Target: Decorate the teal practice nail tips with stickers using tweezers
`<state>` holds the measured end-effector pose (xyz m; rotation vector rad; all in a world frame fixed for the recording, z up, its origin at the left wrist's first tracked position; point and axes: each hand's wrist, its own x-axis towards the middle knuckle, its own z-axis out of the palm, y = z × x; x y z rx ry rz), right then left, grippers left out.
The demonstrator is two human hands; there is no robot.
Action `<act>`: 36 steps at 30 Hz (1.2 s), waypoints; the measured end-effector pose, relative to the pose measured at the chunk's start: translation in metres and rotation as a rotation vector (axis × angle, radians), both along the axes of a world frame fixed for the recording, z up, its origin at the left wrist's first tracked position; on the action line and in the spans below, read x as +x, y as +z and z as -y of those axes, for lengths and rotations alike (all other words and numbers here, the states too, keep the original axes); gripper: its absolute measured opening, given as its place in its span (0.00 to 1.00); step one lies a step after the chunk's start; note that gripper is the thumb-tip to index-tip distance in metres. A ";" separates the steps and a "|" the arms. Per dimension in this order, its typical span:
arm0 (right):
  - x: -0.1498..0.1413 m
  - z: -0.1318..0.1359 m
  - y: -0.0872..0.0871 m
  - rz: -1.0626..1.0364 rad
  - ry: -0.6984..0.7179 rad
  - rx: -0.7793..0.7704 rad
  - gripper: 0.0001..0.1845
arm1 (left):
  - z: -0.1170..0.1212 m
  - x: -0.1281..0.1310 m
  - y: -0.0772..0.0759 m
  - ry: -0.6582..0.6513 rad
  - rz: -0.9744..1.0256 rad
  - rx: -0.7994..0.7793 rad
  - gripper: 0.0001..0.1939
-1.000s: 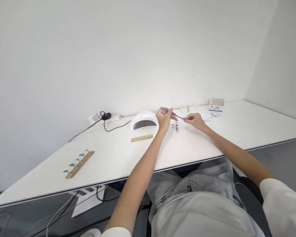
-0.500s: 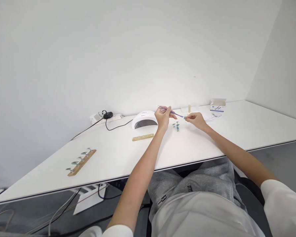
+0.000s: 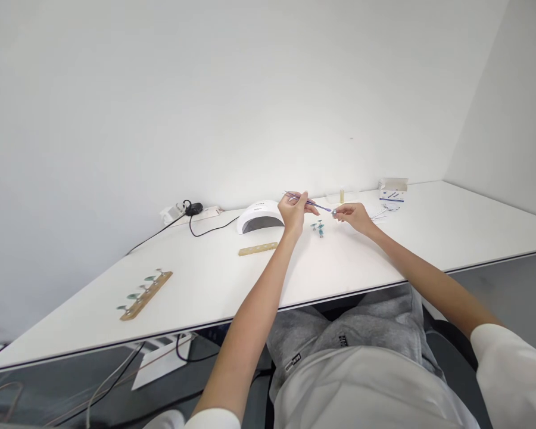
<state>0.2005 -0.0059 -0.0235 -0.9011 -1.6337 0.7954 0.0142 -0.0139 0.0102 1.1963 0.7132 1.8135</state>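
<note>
My left hand (image 3: 293, 213) is closed round thin purple tweezers (image 3: 318, 205), whose tip points right. That tip meets a tiny greenish piece pinched in the fingers of my right hand (image 3: 352, 217). Both hands hover just above the white table (image 3: 214, 280), at its far middle. Two small teal nail tips on metal stands (image 3: 318, 227) sit on the table just below the tweezers' tip.
A white nail lamp (image 3: 259, 217) stands left of my hands, a bare wooden strip (image 3: 258, 249) before it. A wooden strip with several teal tips (image 3: 145, 286) lies at the near left. A power strip (image 3: 190, 211), a small bottle (image 3: 341, 195) and a white box (image 3: 393, 192) line the back.
Nothing has clearly moved on the table. My hands keep the same grips, with only a slight shift of the view.
</note>
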 end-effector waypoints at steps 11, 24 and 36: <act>0.000 0.000 0.000 0.009 -0.018 0.004 0.13 | 0.002 0.004 -0.003 -0.037 -0.053 0.017 0.21; 0.001 0.002 0.001 -0.069 0.050 -0.022 0.15 | -0.003 -0.004 -0.003 0.011 -0.053 0.023 0.20; 0.000 0.007 0.005 -0.069 0.167 -0.092 0.17 | -0.005 -0.005 -0.003 0.037 -0.042 0.021 0.20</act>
